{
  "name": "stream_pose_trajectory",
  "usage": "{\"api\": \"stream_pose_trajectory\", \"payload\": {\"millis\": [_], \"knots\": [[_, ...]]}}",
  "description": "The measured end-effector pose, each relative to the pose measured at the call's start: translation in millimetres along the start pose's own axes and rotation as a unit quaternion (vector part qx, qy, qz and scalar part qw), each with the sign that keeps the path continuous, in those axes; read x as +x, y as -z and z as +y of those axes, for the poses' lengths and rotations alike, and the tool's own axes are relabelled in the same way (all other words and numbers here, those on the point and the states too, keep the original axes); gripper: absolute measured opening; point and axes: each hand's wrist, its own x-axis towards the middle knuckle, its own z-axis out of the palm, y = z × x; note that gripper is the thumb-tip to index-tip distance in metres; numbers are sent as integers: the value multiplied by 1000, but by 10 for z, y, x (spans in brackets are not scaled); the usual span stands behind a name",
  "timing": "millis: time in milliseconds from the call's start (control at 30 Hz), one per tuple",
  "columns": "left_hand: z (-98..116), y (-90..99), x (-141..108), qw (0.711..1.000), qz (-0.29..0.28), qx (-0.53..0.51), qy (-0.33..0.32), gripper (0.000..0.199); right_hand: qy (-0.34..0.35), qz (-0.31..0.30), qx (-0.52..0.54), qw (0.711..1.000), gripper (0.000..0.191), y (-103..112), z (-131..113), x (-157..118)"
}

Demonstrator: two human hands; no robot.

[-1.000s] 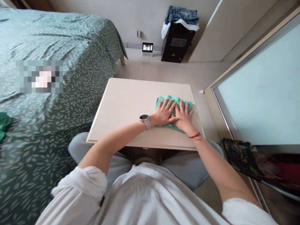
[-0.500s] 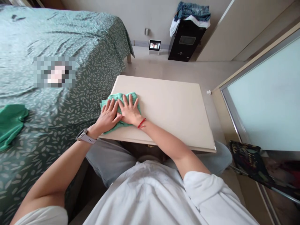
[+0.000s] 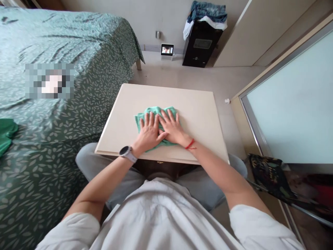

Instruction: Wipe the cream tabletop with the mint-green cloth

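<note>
A folded green cloth (image 3: pixel 156 110) lies flat near the middle of the cream tabletop (image 3: pixel 200 107). My left hand (image 3: pixel 148 133), with a watch on its wrist, rests palm down on the cloth's left part, fingers stretched forward. Beside it my right hand (image 3: pixel 173 128) presses on the right part, fingers spread, a red string bracelet at the wrist. The two hands touch or overlap slightly near the left thumb. Both palms hide much of the cloth's middle.
A bed with a leaf-patterned green cover (image 3: pixel 96 86) stands at left, with another green fabric piece (image 3: pixel 7 133) on it. A small screen device (image 3: pixel 167 51) and a black cabinet (image 3: pixel 200 45) topped with clothes are at the far wall. A frosted panel (image 3: pixel 293 104) is at right.
Both hands and the green cloth under them have slid right, from the tabletop's left edge to about its middle. The camera view has shifted slightly.
</note>
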Motion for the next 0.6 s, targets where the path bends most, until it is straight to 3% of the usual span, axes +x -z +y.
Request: {"api": "stream_pose_trajectory", "payload": {"millis": [167,333,467,600], "knots": [[942,-221,275,997,-3,-29,-76,110,-77,17,-36,996,74,-38,838,-764],[1584,-438,497,977,-25,-50,-205,110,-195,77,-57,976,73,-232,1359,-1533],[1800,-555,558,956,-26,-52,-289,105,-266,145,-40,952,75,-417,1355,-1947],[1651,-571,438,945,-33,-58,-321,101,-318,140,-80,934,71,-439,1001,-1983]]}}
